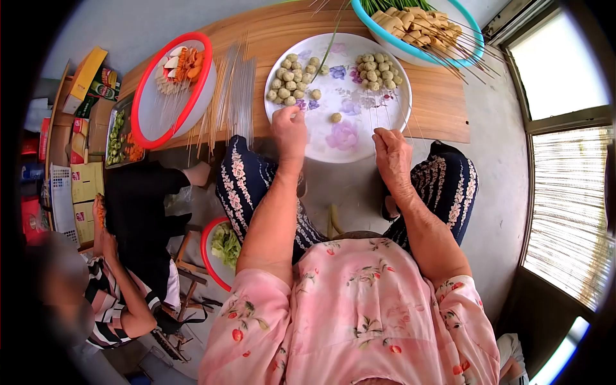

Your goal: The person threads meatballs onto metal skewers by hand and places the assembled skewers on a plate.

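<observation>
A round white plate with purple flowers (337,138) lies on the wooden table. Greenish balls (290,82) form a pile at its left, and skewered balls (378,72) form another at its upper right. A single ball (335,117) sits between my hands. My left hand (289,128) is over the plate's left rim with fingers closed; what they hold, if anything, is hidden. At the lower right rim, my right hand (390,146) is closed around the ends of thin skewers that run up toward the skewered balls. One long green stalk (333,43) lies across the plate's top.
Loose thin skewers (239,96) lie left of the plate, beside a red-rimmed bowl (206,61) of skewered food. A turquoise-rimmed basin (478,48) holds rolled skewered food at the upper right. Another person (122,282) sits at the left, near a red-rimmed basin (205,247) of leaves.
</observation>
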